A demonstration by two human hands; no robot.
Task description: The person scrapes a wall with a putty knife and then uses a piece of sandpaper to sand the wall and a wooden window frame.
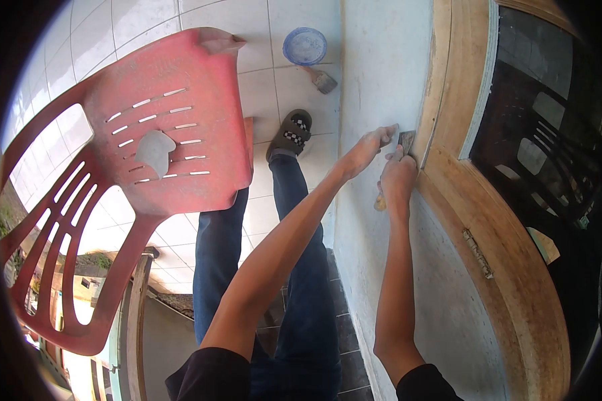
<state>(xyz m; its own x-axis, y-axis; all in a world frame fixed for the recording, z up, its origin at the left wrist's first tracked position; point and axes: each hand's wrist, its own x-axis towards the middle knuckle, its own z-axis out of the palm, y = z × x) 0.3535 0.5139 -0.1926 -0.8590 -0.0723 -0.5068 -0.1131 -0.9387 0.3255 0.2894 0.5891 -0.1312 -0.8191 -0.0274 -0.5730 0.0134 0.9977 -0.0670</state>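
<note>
My right hand (399, 175) is closed around a putty knife (406, 140), its dark blade against the pale wall beside the wooden frame. The end of its handle sticks out below the fist. Just to the left, my left hand (362, 152) has its fingers pinched together close to the blade. A thin pale piece seems to show at those fingertips, but it blends with the wall and I cannot make out what it is. Both hands are close to the pale blue-white wall (381, 73), next to the wooden frame (441, 87).
A red plastic chair (201, 73) stands at left with a grey-white flat piece (155, 154) on its seat. On the tiled floor are a blue-rimmed bowl (305, 46) and a paintbrush (323, 81). A hinge (477, 253) is on the wood, beside dark glass (528, 87).
</note>
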